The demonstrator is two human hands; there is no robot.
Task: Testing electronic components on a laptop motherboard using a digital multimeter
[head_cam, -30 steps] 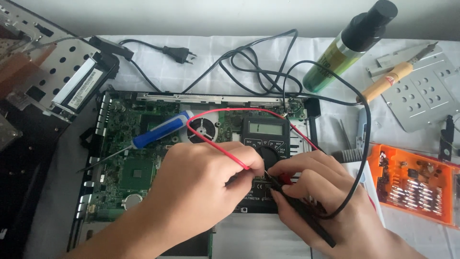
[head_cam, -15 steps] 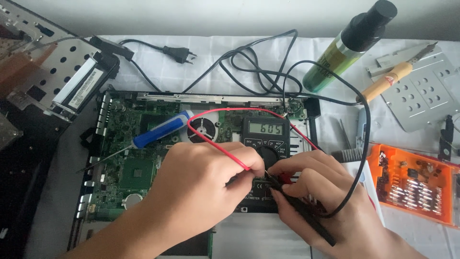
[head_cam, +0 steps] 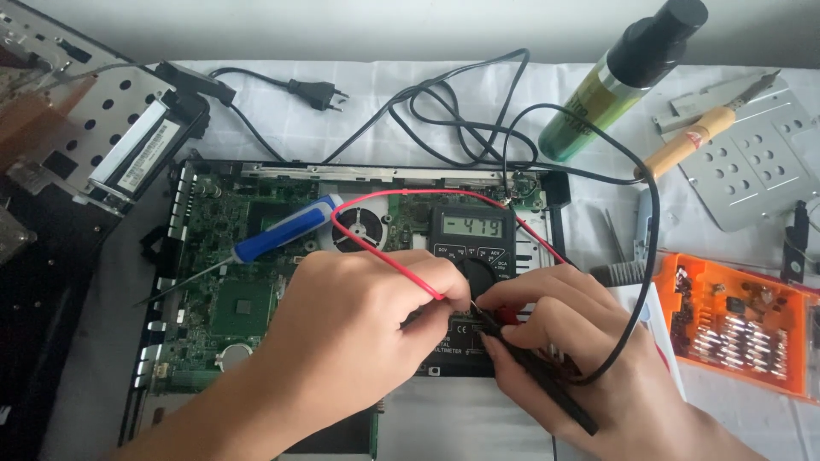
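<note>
Left hand pinching red lead, right hand gripping black probe pen-style, tips meeting, probably for steadiness, over meter resting on board.

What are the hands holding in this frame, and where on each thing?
The right hand holds the black probe along its shaft, near the tip. The left hand pinches the red lead at its probe end; the grip itself is hidden.

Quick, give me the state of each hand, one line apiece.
Left hand: closed, pinching the red probe lead over the multimeter.
Right hand: closed, gripping the black probe.
</note>
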